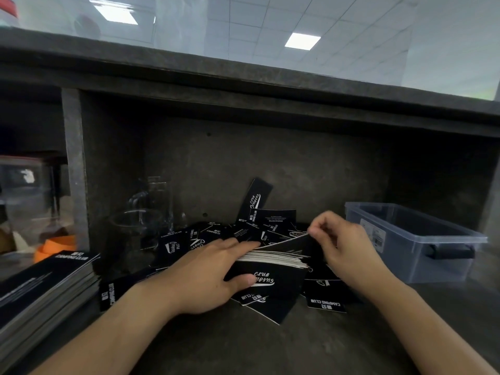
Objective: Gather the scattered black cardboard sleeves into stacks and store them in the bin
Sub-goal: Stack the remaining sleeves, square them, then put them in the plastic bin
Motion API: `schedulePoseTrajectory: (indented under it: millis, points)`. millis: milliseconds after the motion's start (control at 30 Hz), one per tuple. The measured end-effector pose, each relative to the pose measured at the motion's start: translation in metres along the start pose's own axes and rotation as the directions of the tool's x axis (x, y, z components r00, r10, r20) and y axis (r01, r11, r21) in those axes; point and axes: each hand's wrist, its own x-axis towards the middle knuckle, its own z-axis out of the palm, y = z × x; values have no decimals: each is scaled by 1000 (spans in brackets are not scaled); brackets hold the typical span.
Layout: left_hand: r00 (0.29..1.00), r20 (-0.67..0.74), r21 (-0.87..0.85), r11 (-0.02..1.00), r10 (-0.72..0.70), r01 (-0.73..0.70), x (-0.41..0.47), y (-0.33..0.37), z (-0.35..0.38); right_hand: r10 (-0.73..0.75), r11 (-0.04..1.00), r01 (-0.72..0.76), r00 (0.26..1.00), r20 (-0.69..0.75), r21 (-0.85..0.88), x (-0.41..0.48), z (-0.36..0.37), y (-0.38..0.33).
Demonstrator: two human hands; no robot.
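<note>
Left hand (213, 269) is holding a small stack (273, 259) of black sleeves. Its fingers are lying over the top and its thumb is pressing the front. It is probably gripping this way so the sleeves are staying lined up and not sliding apart.

The right hand (343, 244) is pinching one sleeve (286, 243) by its edge with its fingertips. The sleeve is tilting down onto the small stack, so it looks like it is being added on top.

The loose sleeves (243, 231) are lying in a messy pile on the tabletop (270, 347), just behind and under the hands. One leaning sleeve (255, 198) is standing up against the back wall.

The bin (405, 247) is sitting on the right, near the right hand, likely so the stacks are easy to drop in. No sleeves are showing inside it yet, so the job seems far from done.

Counting: two hands are working, and there is one bin. One small stack is in the hand. One tall stack (48, 282) is waiting at the left. The loose sleeves are too many and too mixed to count, but there are more than ten. At least two glass cups (140, 226) are standing at the back.
</note>
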Motion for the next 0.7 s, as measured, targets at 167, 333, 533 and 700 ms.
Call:
schedulePoseTrajectory:
  millis: [167, 333, 533, 700]
  points:
    - [1000, 5, -33, 999, -11, 12, 1, -6, 6, 39, 999, -46, 976, 215, 27, -5, -1, 1]
    - [1000, -12, -83, 996, -19, 18, 0, -1, -1, 46, 996, -41, 997, -64, 85, 2, -1, 8]
    - [1000, -23, -119, 993, 5, -7, -2, 1, -4, 627, 578, -538, 774, 87, 613, 11, 7, 25]
    - [1000, -20, -196, 980, 13, -17, -6, 4, -5, 617, 439, -781, 622, 482, 445, 7, 28, 8]
